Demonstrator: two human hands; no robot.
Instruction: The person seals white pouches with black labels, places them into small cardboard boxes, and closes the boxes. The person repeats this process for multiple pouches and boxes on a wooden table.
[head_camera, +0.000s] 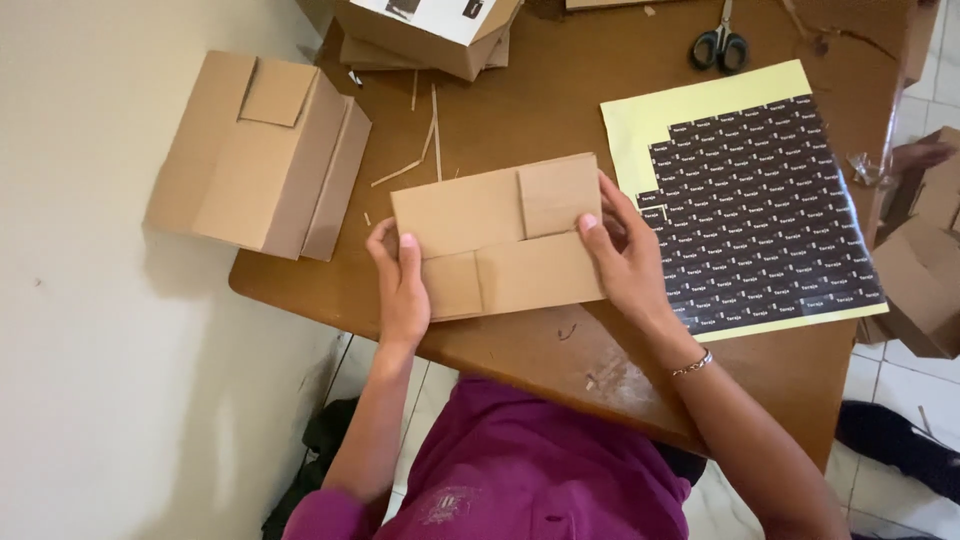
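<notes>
A flat folded cardboard box (500, 235) lies on the brown wooden table (560, 90), its flaps closed across the top. My left hand (402, 290) grips its left end, thumb on top. At the right end my right hand (625, 255) holds the box, fingers curled around the edge and thumb pressing the top face. A thin bracelet sits on my right wrist.
A yellow-backed sheet of dark printed stickers (750, 210) lies to the right. Scissors (720, 45) rest at the far edge. Another cardboard box (262, 155) overhangs the table's left side, more boxes (430, 35) at the back and on the right (925, 280). Cardboard slivers (425, 140) litter the table.
</notes>
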